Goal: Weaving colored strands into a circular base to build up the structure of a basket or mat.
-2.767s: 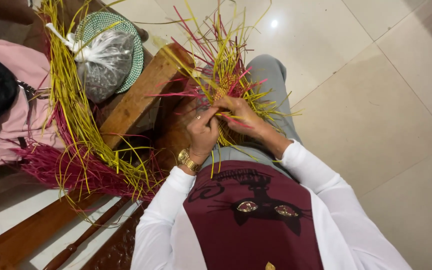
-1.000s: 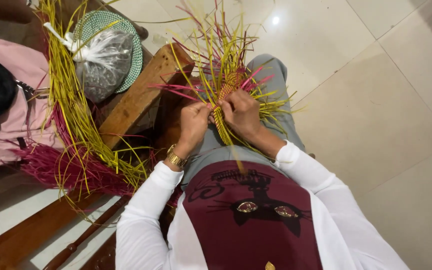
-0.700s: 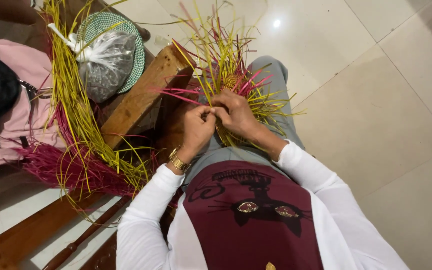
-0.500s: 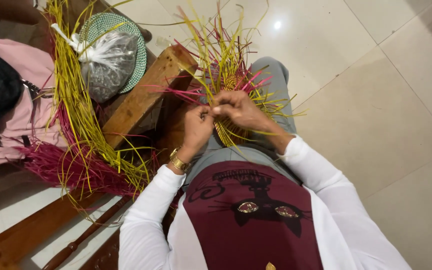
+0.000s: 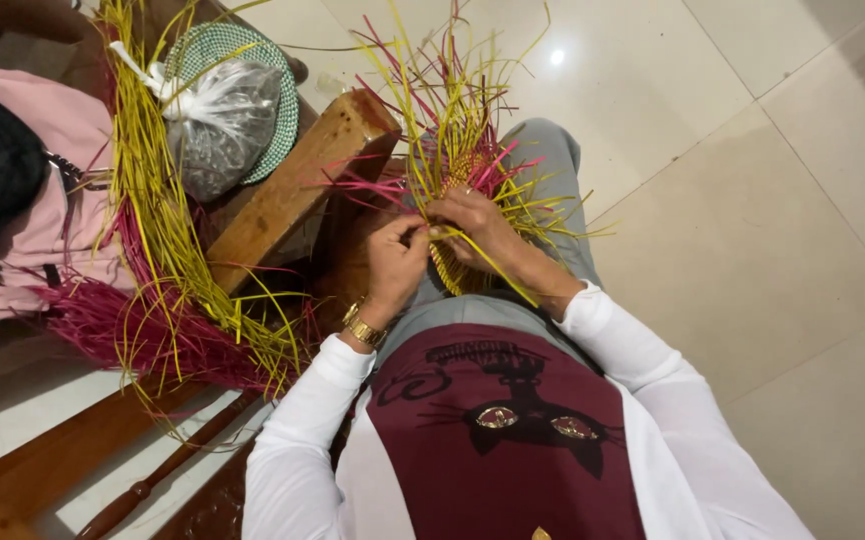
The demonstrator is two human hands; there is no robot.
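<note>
A half-woven piece of yellow and magenta straw strips [image 5: 453, 150] rests on my lap, with loose strip ends fanning upward and to the right. My left hand [image 5: 396, 262], a gold watch on its wrist, pinches strips at the weave's lower left edge. Beside it, fingertips touching, my right hand [image 5: 473, 222] grips a yellow strip that runs down across my wrist. Both hands cover the woven centre.
A bundle of loose yellow and magenta strips [image 5: 158, 270] lies over a wooden bench arm [image 5: 293, 190] on my left. A knotted plastic bag [image 5: 218, 120] sits on a green woven disc. A pink cloth and a black bag [image 5: 13, 200] lie far left. Pale floor tiles [image 5: 753, 230] spread right.
My hands shifted slightly along the weave, working strips together, and now meet at its left edge. The piece tilted a little; the bench items stayed put.
</note>
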